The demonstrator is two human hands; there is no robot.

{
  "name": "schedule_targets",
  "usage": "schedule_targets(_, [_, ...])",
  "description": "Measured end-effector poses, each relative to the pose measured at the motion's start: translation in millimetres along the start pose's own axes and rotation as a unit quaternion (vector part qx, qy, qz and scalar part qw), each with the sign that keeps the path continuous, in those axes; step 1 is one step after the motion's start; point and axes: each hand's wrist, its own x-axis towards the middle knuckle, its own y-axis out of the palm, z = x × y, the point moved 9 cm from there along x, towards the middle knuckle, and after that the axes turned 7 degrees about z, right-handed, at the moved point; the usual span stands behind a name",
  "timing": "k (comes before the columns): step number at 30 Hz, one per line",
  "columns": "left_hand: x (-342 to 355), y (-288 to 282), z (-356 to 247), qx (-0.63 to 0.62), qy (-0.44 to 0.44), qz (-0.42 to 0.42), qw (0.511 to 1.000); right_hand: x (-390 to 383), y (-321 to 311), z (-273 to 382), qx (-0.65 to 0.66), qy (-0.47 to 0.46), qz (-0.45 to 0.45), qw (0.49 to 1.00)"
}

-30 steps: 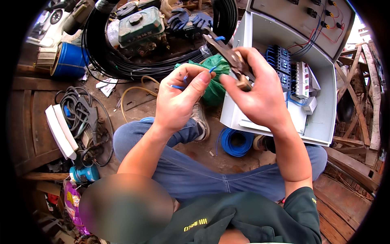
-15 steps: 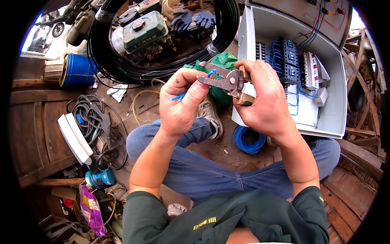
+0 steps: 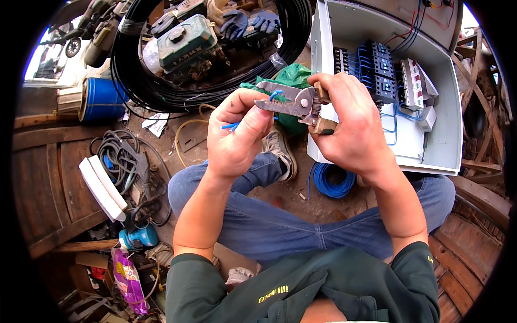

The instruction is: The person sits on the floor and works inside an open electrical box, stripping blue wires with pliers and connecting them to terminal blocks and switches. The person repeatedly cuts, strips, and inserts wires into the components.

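My left hand is closed, pinching a short blue wire between thumb and fingers. In my right hand is a pair of wire strippers with worn steel jaws and brown grips. The jaws point left and stand apart, touching or just over my left fingertips. A blue bit of wire shows between them; whether the blades bite into it I cannot tell. Right of my hands lies a grey metal electrical box holding black contactors joined by blue wires. A blue wire coil rests on the ground below my right hand.
A large black cable coil rings a green engine and dark gloves. Green plastic lies beyond my hands. To the left are a blue drum, white trunking, grey cable and a teal power tool.
The whole view has shifted slightly. Both hands keep the same hold on the wire and strippers, and the blue bit between the jaws sits at a slightly different slant.
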Motion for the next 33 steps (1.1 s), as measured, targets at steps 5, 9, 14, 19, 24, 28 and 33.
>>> schedule_targets(5, [-0.3,-1.3,3.1,0.001,-0.013,0.0,1.0,0.2,2.4,-2.0,0.005,-0.002,0.004,1.0])
schedule_targets(9, [0.0,-1.3,0.2,0.005,0.0,0.009,1.0,0.5,4.0,-4.5,0.021,0.008,0.02,1.0])
schedule_targets(14, [-0.4,-3.4,-5.6,0.04,0.004,0.006,0.999,2.7,4.9,-5.6,0.04,0.026,0.039,0.998])
schedule_targets(19, [-2.6,-1.2,-12.4,0.087,0.006,-0.005,0.996,6.2,6.2,-9.9,0.03,0.056,0.072,0.995])
schedule_targets(24, [0.4,4.6,-21.7,0.148,0.041,-0.018,0.988,3.4,20.3,-18.8,0.158,0.123,0.165,0.966])
schedule_targets(28, [-0.9,-6.3,-25.8,0.153,0.079,-0.107,0.979,4.9,31.7,-18.5,0.244,0.17,0.169,0.939])
schedule_targets(33, [-4.1,-16.7,-29.7,0.184,0.078,-0.132,0.971,12.9,28.8,-7.0,0.149,0.18,0.085,0.969])
